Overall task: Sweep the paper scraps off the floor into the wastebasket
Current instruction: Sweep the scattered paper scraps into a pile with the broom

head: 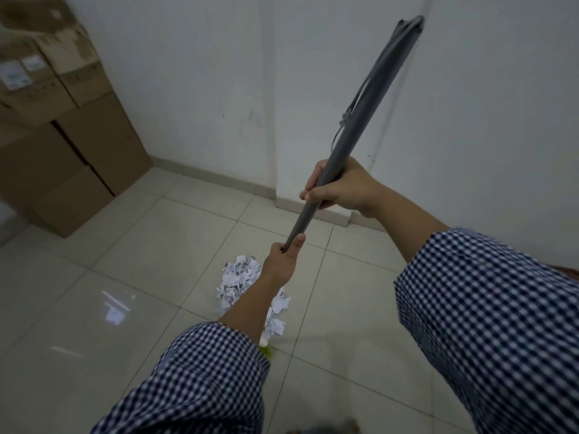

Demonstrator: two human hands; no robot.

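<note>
Stacked cardboard boxes (pixel 62 145) fill the upper left of the frame, standing on the tiled floor (pixel 125 270) against the wall. They mark a corner where the pile should not be pushed, since scraps wedged against the boxes would be hard to get out.

The paper scraps (pixel 239 274) lie just left of centre, gathered into one loose heap on the tiles and partly hidden behind the forearm. The left hand (pixel 282 264) is clamped low on the grey broom handle (pixel 363 120), which slants up toward the upper right of the frame. The right hand (pixel 344 186) is wrapped round the handle higher up, the two hands well apart along the shaft.

A small green and white patch (pixel 267 350) shows at the sleeve's edge below the heap. It is probably the broom head, though the arm covers too much of it to be sure.

The step in hand looks like herding the heap. Short, low strokes would serve best (torn paper lifts and scatters at a fast flick), with the lower hand steering and the upper hand as the pivot. No wastebasket is in view, so it should be found before the direction of the push is chosen.
</note>
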